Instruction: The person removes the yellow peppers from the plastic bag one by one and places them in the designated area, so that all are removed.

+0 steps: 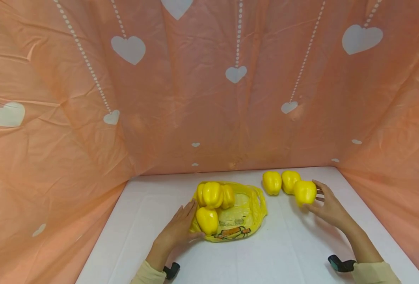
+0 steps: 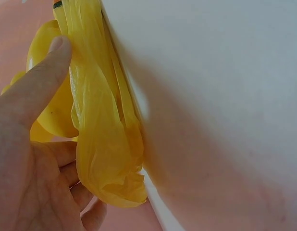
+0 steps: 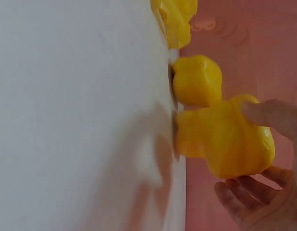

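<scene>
My right hand (image 1: 331, 207) holds a yellow bell pepper (image 1: 305, 192) between thumb and fingers; the right wrist view shows this pepper (image 3: 242, 144) lifted off the table. Just beyond it, two more bell peppers stand on the table, one (image 1: 290, 181) close by and the other (image 1: 272, 182) further left. A yellow plastic bag (image 1: 241, 213) with printing lies flat, and several bell peppers (image 1: 213, 195) sit on its left part, with one pepper (image 1: 207, 221) nearer me. My left hand (image 1: 179, 227) rests against the bag's left edge, fingers extended and thumb touching the bag (image 2: 98, 110).
The table (image 1: 280, 252) has a white cover. Peach curtains (image 1: 202, 98) with white hearts enclose its back and sides. Each wrist carries a dark strap-like device, one on the left (image 1: 172, 271) and one on the right (image 1: 340, 264).
</scene>
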`<state>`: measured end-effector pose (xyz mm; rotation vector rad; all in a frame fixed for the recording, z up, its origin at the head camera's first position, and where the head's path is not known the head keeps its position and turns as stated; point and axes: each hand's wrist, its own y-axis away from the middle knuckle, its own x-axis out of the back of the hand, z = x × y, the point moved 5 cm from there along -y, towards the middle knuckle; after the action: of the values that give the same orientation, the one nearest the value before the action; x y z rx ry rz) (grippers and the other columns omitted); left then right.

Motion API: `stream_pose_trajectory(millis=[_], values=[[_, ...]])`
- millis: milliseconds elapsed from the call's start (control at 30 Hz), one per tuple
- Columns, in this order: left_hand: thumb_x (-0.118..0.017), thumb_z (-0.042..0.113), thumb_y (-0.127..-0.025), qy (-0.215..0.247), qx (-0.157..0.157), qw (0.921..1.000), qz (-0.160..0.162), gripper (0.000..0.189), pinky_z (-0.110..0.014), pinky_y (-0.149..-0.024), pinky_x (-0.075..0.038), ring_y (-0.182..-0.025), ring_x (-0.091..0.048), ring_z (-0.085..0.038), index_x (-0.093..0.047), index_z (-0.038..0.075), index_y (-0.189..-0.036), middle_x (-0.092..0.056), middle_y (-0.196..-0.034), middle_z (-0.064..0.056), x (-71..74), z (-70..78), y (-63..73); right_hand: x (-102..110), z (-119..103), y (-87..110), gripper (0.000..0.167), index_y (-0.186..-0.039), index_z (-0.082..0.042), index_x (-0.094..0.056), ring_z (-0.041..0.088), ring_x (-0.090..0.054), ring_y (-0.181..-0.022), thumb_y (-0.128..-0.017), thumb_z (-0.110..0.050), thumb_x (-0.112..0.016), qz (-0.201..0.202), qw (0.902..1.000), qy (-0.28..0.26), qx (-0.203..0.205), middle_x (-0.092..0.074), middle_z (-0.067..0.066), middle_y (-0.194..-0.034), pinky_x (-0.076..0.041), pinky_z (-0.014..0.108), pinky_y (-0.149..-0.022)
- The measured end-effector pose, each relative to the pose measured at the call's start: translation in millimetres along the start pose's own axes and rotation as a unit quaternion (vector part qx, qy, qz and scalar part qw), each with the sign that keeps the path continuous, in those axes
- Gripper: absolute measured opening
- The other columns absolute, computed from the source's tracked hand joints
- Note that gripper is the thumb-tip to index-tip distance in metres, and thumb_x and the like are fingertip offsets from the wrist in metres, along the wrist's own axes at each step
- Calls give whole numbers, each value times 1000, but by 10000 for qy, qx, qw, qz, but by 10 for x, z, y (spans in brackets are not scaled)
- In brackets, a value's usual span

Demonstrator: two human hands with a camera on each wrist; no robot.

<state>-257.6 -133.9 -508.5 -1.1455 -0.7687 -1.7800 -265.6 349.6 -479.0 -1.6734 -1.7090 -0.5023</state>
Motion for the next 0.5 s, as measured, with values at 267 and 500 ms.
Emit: stream_pose_trajectory(millis=[267,500], values=[[-84,49,-91,73,7,10000,-19,111,-54,-135,-15,-163,-22,-38,-26,-8,-166,-22,-176,-24,-4,-1,-6,67,87,-26,100,-160,17,-18,59,-46,-130,-94,-20,-84,-84,9998,-50,-183,-35,43,-149,-45,76,-109],[-84,49,-91,47,-1,10000,-24,111,-54,-136,-15,-163,-22,-37,-25,-8,-166,-22,-176,-23,2,-4,2,168,163,-68,100,-161,16,-16,59,-43,-132,-94,-17,-83,5,9999,-43,-122,-33,42,-150,-40,75,-110]])
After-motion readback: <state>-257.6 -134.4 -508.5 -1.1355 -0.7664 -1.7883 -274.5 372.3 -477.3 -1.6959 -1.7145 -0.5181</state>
